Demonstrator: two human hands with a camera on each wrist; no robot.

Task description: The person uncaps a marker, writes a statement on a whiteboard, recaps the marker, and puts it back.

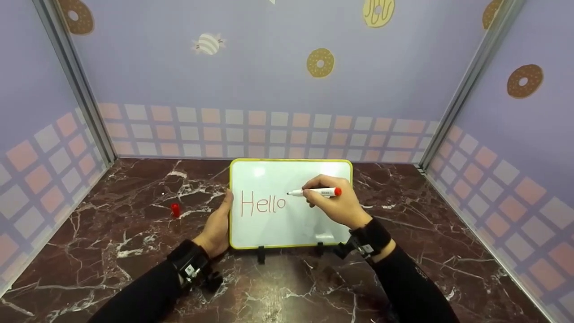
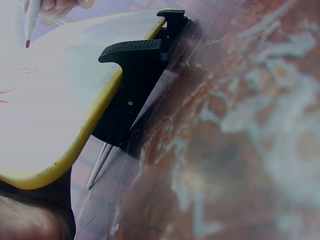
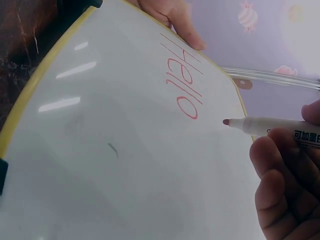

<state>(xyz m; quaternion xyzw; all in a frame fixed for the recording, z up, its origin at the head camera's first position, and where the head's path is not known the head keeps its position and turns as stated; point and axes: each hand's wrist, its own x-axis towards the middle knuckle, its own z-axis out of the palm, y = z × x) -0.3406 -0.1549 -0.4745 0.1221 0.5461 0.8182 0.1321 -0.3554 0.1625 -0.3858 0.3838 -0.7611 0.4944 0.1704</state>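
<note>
A small whiteboard (image 1: 287, 229) with a yellow rim leans on a black stand (image 2: 135, 75) and bears the word "Hello" (image 1: 263, 204) in red. My left hand (image 1: 217, 229) holds the board by its left edge, the thumb along the rim and the other fingers hidden behind. In my right hand (image 1: 334, 202) a white marker (image 3: 280, 126) with a red end is pinched between thumb and fingers. Its reddish tip points at the board just right of the "o", and in the right wrist view a small gap shows around the tip.
A red marker cap (image 1: 176, 210) rests on the dark marbled table (image 1: 134, 269), left of the board. Patterned walls (image 1: 269, 80) enclose the table at the back and both sides. A short dark mark (image 3: 113, 149) shows on the board's lower part.
</note>
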